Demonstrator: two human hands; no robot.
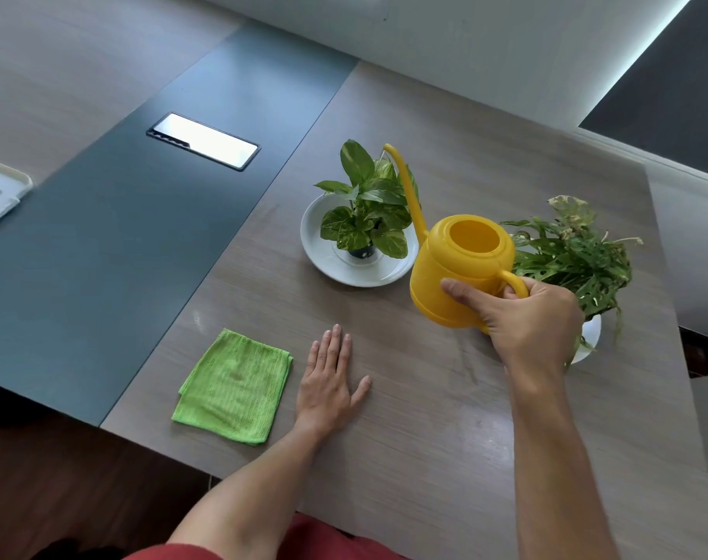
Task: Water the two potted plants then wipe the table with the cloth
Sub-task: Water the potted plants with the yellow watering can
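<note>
- Our right hand [530, 317] grips the yellow watering can [461, 272] by its handle, fingers curled through the loop, thumb stretched along the can's body.
- The can's long spout [404, 187] reaches up over the left potted plant [364, 208]; we can't tell whether water is coming out.
- That plant sits in a small dark pot on a white dish [344, 272], just left of the can.
- The right potted plant [574, 260] is behind and beside our right hand, its white base [590, 333] partly hidden by the wrist.
- Our left hand [332, 381] lies flat on the wood table [425, 438], fingers straight and together, holding nothing.
- The green cloth [235, 386] lies folded just left of that hand, close but not touching.
- Bare tabletop lies between the cloth, the dish and the near edge.
- The table's right edge runs close behind the right plant; its left edge meets a dark blue-grey strip [101, 244] beside the cloth.
- A glossy inset panel [202, 141] sits in that strip, well away from our hands.
- A white tray [0, 192] is cut off at far left.
</note>
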